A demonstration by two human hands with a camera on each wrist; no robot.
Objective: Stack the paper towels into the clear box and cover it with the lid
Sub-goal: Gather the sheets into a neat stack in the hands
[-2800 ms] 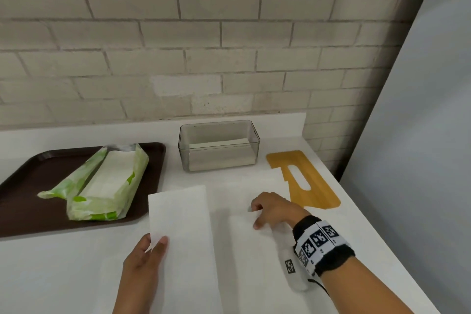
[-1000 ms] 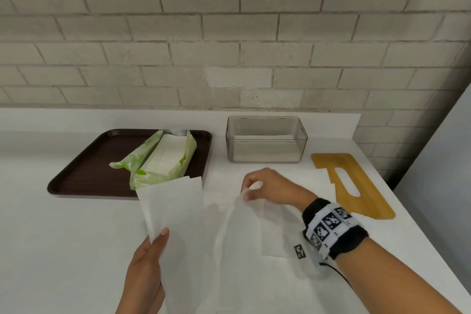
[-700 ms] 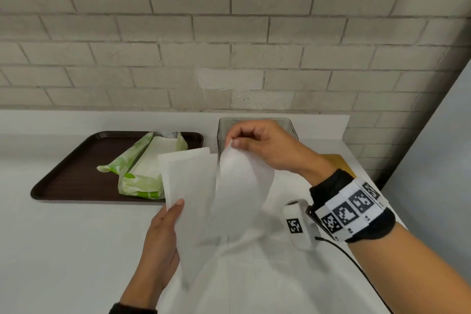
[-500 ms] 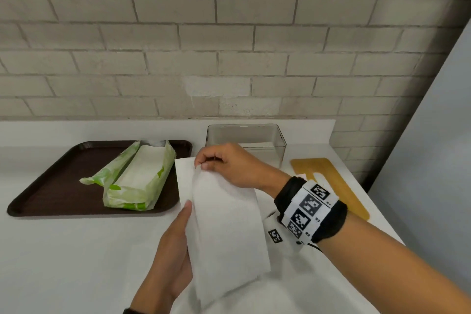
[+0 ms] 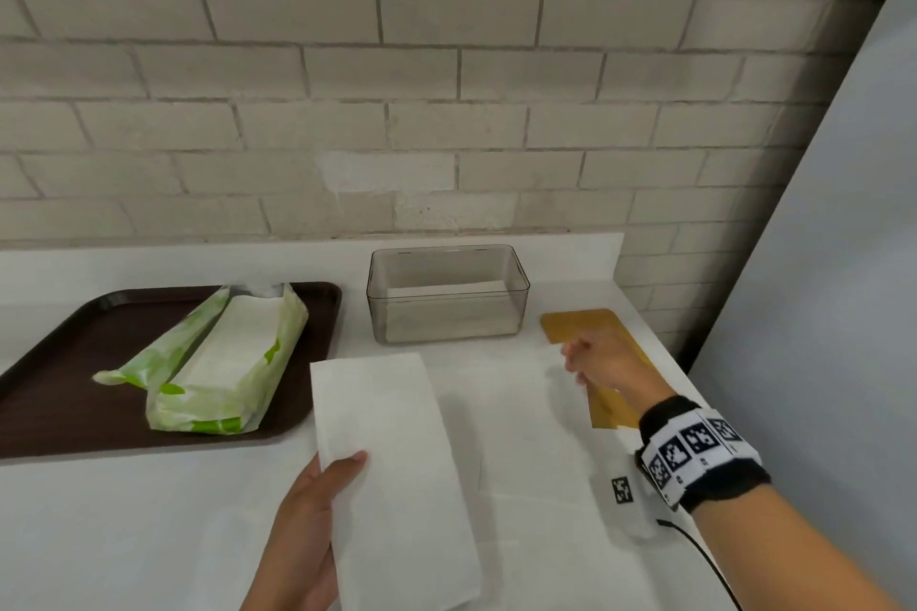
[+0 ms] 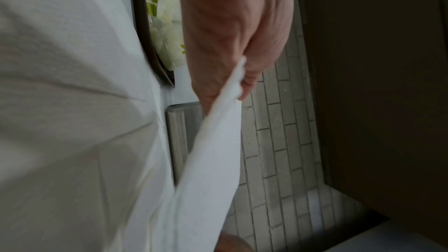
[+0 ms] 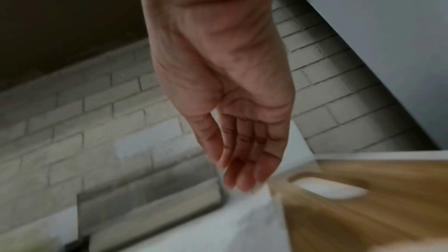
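My left hand (image 5: 317, 511) grips a folded white paper towel (image 5: 392, 452) low over the counter, thumb on top; the left wrist view shows the thumb and fingers (image 6: 247, 76) pinching the towel's edge (image 6: 208, 160). My right hand (image 5: 598, 362) hovers with relaxed fingers (image 7: 242, 160) and holds nothing, just above the wooden lid (image 5: 610, 407), whose slot shows in the right wrist view (image 7: 363, 214). The clear box (image 5: 446, 295) stands at the back with a low layer of towels inside. More flat white towels (image 5: 526, 417) lie on the counter between my hands.
A dark brown tray (image 5: 59, 362) at the left carries an opened green-and-white towel package (image 5: 218, 362). A brick wall runs behind the counter. The counter's right edge lies just past the lid, with a grey panel (image 5: 818, 263) beyond it.
My right hand folded the towel's free half over onto the half in my left hand, let go and moved right over the lid. The left hand lowered the folded towel.
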